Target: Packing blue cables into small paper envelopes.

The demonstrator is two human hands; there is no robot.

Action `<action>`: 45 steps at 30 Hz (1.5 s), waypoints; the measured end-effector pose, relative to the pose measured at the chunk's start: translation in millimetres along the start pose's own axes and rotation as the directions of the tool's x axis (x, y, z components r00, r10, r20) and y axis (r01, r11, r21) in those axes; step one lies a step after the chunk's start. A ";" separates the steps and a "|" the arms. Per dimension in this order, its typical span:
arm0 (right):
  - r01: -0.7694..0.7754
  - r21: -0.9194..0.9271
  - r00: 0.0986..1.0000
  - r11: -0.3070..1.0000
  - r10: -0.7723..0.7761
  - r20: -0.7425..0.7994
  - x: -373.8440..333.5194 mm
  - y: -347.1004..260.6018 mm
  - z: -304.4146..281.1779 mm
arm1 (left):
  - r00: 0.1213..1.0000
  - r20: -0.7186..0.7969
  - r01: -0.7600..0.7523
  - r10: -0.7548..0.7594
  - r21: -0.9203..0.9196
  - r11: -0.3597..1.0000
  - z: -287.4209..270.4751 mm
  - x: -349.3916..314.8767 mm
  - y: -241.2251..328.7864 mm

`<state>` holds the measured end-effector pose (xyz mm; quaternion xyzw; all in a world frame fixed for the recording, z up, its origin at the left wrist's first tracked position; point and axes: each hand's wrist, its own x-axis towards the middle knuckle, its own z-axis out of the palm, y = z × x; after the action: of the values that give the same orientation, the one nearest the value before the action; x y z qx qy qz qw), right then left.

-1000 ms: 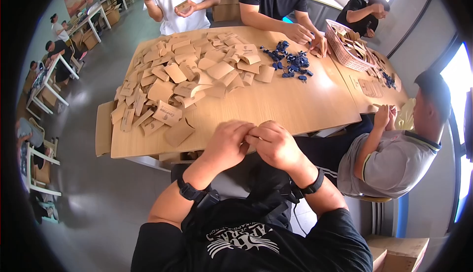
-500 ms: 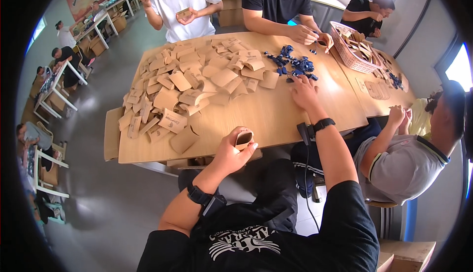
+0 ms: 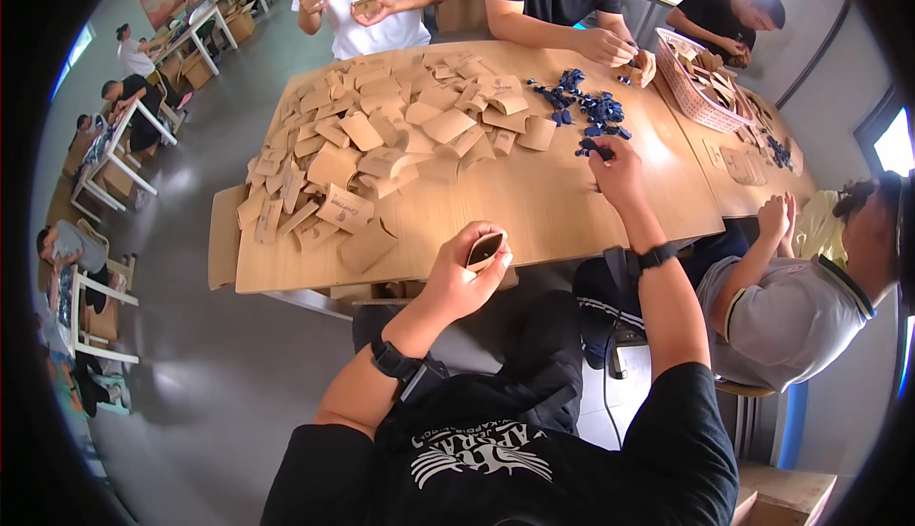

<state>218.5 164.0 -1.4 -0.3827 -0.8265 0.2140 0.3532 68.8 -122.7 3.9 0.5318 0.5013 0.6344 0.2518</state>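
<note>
My left hand (image 3: 464,276) is wrapped round a small brown cardboard sleeve box (image 3: 486,252), its open end facing up, above the table's near edge. At the near edge of a pile of small dark blue pieces (image 3: 600,111), my right hand (image 3: 621,175) pinches a small dark blue piece (image 3: 602,151); its exact kind is too small to make out. To the left spreads a large heap of flattened brown cardboard sleeves (image 3: 381,131), some with print on them.
The wooden table (image 3: 534,192) holds all this. A pink basket (image 3: 710,116) of cardboard pieces stands at the right. Two people work across the table, one holding a small box; another person (image 3: 791,307) sits close at my right. A cardboard flap (image 3: 225,238) edges the table's left.
My right hand has drawn back slightly from the blue pile, its fingers now pinched. My left hand still holds the box, its open end tilted differently. The whole view has shifted slightly.
</note>
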 end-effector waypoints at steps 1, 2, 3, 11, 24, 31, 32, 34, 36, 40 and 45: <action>-0.103 0.351 0.995 0.931 0.098 0.032 -6.5 -13.0 -3.2 | 0.997 -0.078 -0.023 0.023 -0.005 1.000 0.9 -0.6 3.1; -0.045 0.658 0.998 0.751 0.070 -0.011 -16.5 -28.1 -0.8 | 0.988 -0.134 -0.082 0.080 -0.009 0.997 0.9 0.6 2.0; -0.055 0.659 0.998 0.750 0.068 0.007 -28.9 -46.7 -7.4 | 0.978 -0.165 -0.124 0.126 0.020 0.992 0.4 2.6 4.1; -0.197 0.684 0.954 0.702 -0.025 0.300 -105.2 -152.7 -49.6 | 0.863 -0.088 -0.417 0.498 0.431 0.800 -12.0 23.8 55.8; -0.110 0.768 0.962 0.631 -0.127 0.242 -138.7 -178.0 -39.6 | 0.977 -0.130 0.114 -0.172 -0.364 0.925 -0.6 -18.1 59.6; -0.067 0.669 0.993 0.740 -0.019 0.120 -150.8 -183.2 -32.9 | 0.985 -0.102 0.090 -0.138 -0.377 0.922 3.8 -27.8 57.7; -0.003 0.679 0.999 0.734 -0.033 0.041 -152.4 -183.6 -30.0 | 0.979 -0.093 0.132 -0.179 -0.375 0.918 4.8 -29.0 61.0; 0.067 0.699 0.998 0.712 -0.059 -0.035 -155.3 -183.1 -23.2 | 0.972 -0.071 0.178 -0.224 -0.394 0.901 4.9 -30.7 61.2; 0.136 0.713 0.991 0.688 -0.083 -0.109 -158.7 -182.4 -18.3 | 0.984 -0.112 0.096 -0.138 -0.321 0.942 5.6 -29.6 57.0; 0.043 0.866 0.992 0.498 -0.126 0.023 -164.9 -184.9 -14.1 | 0.972 -0.199 -0.148 0.126 -0.102 0.984 1.6 -25.8 43.8; 0.005 0.904 0.967 0.428 -0.231 0.104 -159.8 -181.4 -17.4 | 0.981 -0.095 -0.176 0.169 -0.078 0.981 -10.8 -23.4 45.2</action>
<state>217.3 -71.4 56.1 -0.0526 -0.6437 0.6337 0.4259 75.7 -163.4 35.6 0.5334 0.4361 0.6977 0.1962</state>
